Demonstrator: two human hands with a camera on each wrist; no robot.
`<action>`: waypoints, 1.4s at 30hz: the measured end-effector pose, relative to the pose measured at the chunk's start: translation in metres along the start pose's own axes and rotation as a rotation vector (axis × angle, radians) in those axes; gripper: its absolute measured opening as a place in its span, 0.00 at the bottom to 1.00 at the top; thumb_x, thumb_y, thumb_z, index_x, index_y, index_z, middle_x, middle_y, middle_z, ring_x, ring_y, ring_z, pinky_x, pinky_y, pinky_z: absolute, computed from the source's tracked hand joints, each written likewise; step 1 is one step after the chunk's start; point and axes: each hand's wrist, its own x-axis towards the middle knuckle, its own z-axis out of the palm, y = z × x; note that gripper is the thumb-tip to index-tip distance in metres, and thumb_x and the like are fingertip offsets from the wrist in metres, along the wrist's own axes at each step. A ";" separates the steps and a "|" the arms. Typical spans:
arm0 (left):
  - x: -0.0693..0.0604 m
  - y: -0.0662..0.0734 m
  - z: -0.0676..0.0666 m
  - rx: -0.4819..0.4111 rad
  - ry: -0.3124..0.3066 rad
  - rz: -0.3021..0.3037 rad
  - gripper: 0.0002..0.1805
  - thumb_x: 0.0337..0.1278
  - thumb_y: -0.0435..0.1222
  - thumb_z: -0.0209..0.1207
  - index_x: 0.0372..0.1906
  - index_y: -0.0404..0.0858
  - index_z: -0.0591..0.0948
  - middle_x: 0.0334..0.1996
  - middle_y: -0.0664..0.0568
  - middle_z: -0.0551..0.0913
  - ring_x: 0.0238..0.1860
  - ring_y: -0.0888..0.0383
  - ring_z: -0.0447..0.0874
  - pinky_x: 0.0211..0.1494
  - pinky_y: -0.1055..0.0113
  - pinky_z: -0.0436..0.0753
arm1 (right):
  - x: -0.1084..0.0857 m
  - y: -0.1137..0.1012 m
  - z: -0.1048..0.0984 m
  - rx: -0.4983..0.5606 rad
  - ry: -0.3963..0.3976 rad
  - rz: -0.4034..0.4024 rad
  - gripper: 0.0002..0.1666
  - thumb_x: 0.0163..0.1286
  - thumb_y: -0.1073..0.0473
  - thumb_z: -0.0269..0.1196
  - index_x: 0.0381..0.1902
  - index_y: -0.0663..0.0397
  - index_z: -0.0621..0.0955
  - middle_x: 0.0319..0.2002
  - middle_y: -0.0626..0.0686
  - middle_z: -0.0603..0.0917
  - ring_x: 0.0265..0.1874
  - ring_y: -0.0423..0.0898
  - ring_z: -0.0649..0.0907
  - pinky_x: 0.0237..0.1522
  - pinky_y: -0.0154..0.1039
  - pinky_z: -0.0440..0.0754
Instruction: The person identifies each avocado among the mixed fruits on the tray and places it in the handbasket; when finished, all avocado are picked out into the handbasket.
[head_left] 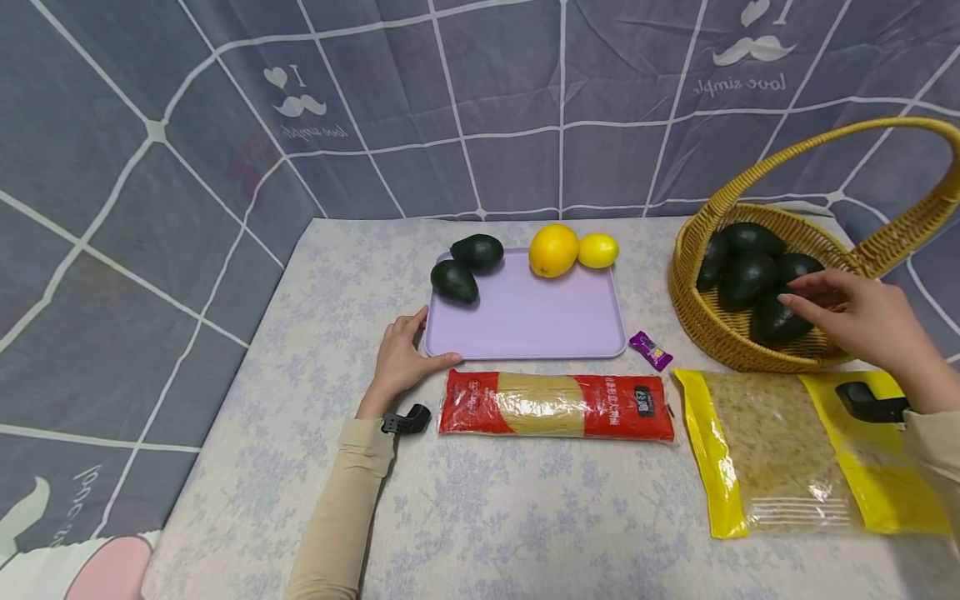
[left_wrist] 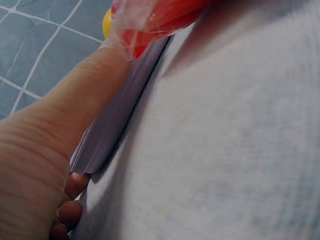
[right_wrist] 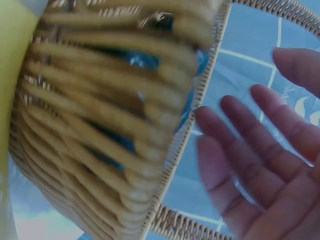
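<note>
A light purple tray (head_left: 536, 325) carries two avocados (head_left: 454, 282) at its left, plus an orange (head_left: 553, 250) and a lemon (head_left: 597, 250) at its back right. At the tray's front left corner, my left hand (head_left: 402, 357) touches it, thumb along the front edge and fingers beside the left side. Fingertips show below the thumb in the left wrist view. Over the front right of a wicker basket (head_left: 693, 321) hovers my right hand (head_left: 862, 312), fingers loosely bent with nothing gripped. Several avocados (head_left: 748, 279) lie inside; the hand partly covers those nearest it.
A red pasta packet (head_left: 555, 406) lies just in front of the tray. To its right is a yellow-edged clear bag (head_left: 780, 450), below the basket. A small purple wrapped candy (head_left: 651, 351) sits between tray and basket. The basket's tall handle (head_left: 817, 150) arches above.
</note>
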 end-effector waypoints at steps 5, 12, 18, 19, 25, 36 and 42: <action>-0.001 0.000 -0.001 0.000 0.001 -0.004 0.59 0.33 0.57 0.74 0.72 0.37 0.60 0.54 0.43 0.70 0.53 0.48 0.64 0.52 0.54 0.67 | -0.008 -0.015 0.001 0.069 0.113 -0.088 0.17 0.66 0.58 0.64 0.45 0.67 0.80 0.37 0.66 0.81 0.24 0.30 0.74 0.22 0.22 0.67; -0.004 -0.001 -0.002 0.004 0.002 -0.005 0.59 0.33 0.56 0.74 0.72 0.37 0.60 0.54 0.42 0.70 0.53 0.47 0.64 0.53 0.54 0.66 | -0.017 -0.045 0.008 0.149 0.318 -0.328 0.12 0.58 0.70 0.68 0.41 0.65 0.83 0.39 0.24 0.73 0.29 0.21 0.70 0.34 0.19 0.65; -0.004 -0.002 -0.001 0.010 0.007 0.002 0.59 0.33 0.56 0.74 0.72 0.37 0.60 0.53 0.43 0.71 0.52 0.48 0.64 0.51 0.54 0.66 | -0.017 -0.065 0.013 0.268 0.388 -0.486 0.09 0.57 0.68 0.68 0.36 0.67 0.85 0.36 0.30 0.78 0.29 0.25 0.72 0.36 0.21 0.67; -0.005 -0.002 -0.001 0.011 0.008 0.003 0.59 0.33 0.56 0.74 0.72 0.36 0.60 0.52 0.43 0.71 0.51 0.48 0.64 0.51 0.54 0.66 | -0.018 -0.071 0.013 0.298 0.394 -0.508 0.08 0.58 0.67 0.68 0.35 0.68 0.85 0.35 0.33 0.80 0.29 0.26 0.73 0.35 0.21 0.67; -0.004 -0.002 0.000 0.018 0.008 0.002 0.59 0.33 0.56 0.74 0.72 0.36 0.60 0.53 0.42 0.70 0.52 0.48 0.64 0.52 0.54 0.67 | -0.019 -0.106 0.015 0.440 0.417 -0.628 0.17 0.63 0.58 0.66 0.31 0.72 0.83 0.30 0.51 0.84 0.28 0.31 0.74 0.35 0.24 0.69; -0.002 -0.002 0.000 0.021 0.005 0.001 0.59 0.34 0.57 0.74 0.72 0.37 0.60 0.53 0.43 0.70 0.51 0.48 0.64 0.51 0.55 0.67 | 0.003 -0.137 0.037 0.507 0.345 -0.725 0.17 0.65 0.56 0.65 0.35 0.70 0.84 0.30 0.60 0.82 0.29 0.36 0.74 0.35 0.27 0.71; 0.000 0.001 0.000 0.021 -0.003 0.004 0.59 0.34 0.57 0.73 0.72 0.38 0.60 0.53 0.42 0.70 0.51 0.48 0.64 0.50 0.55 0.67 | 0.027 -0.152 0.057 0.521 0.289 -0.732 0.11 0.55 0.72 0.68 0.38 0.66 0.84 0.33 0.57 0.84 0.32 0.38 0.77 0.36 0.30 0.73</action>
